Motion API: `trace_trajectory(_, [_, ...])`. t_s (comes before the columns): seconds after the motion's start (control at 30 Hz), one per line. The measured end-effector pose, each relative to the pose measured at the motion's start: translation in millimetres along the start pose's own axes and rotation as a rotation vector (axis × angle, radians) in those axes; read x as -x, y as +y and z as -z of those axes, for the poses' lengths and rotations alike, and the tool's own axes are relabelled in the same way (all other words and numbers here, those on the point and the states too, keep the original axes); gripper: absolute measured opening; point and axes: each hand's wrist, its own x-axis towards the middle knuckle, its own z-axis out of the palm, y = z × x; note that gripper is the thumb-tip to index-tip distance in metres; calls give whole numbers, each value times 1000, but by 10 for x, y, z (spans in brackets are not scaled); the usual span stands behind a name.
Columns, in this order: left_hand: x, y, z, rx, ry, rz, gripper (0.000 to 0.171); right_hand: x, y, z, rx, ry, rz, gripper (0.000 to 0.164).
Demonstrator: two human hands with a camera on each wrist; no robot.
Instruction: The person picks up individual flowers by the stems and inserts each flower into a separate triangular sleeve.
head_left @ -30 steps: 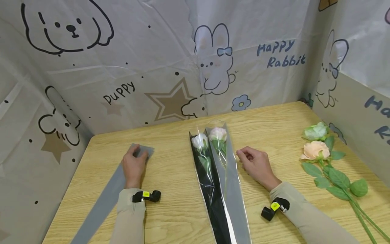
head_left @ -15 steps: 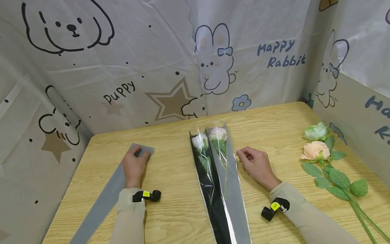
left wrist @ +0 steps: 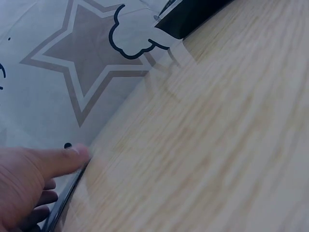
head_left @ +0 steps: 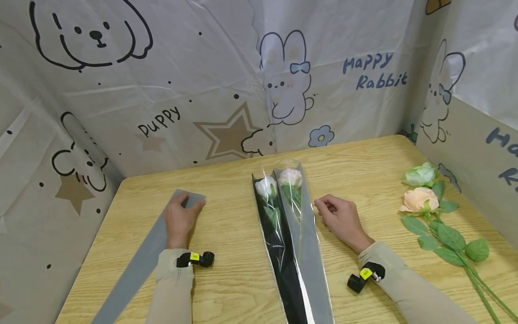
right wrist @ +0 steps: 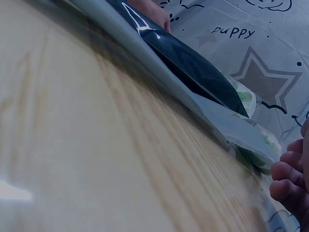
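In the head view my left hand [head_left: 181,222] lies over the top end of a flat grey flower sleeve [head_left: 135,270], thumb spread away from the fingers. Its thumb [left wrist: 63,162] reaches out straight in the left wrist view, the other fingers below it. My right hand [head_left: 341,220] rests on the table, loosely curled, fingertips right by a second grey sleeve [head_left: 309,256] with a pale pink flower [head_left: 290,177] inside. Nothing shows in that hand; its curled fingers [right wrist: 287,176] appear at the right wrist view's edge. A black sleeve [head_left: 283,270] holding a white flower [head_left: 265,186] lies alongside.
A peach rose [head_left: 419,200] and a pale green-white flower [head_left: 421,173], with leaves [head_left: 450,236] and long stems, lie at the right. Printed sheeting [head_left: 194,58] stands up behind the wooden table [head_left: 226,234] and along its sides.
My left thumb has swung right across the sleeve's top end, widening its gap from the fingers. My right hand and the wrapped flowers have stayed in place.
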Motion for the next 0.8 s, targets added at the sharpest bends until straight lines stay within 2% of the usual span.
trace_trajectory(0.2, [2, 12, -2, -4, 4, 8, 71, 5, 9, 2, -20, -10, -17, 22])
trace_trajectory(0.47, [4, 15, -16, -50, 54, -12, 58, 10, 24, 0, -23, -16, -16, 24])
trace_trajectory(0.63, [6, 34, 2, -38, 71, 3, 52, 13, 20, 5, -33, -26, -31, 24])
trace_trajectory(0.8, [6, 73, 38, 22, 102, 43, 49, 6, 9, 5, -33, -27, -27, 23])
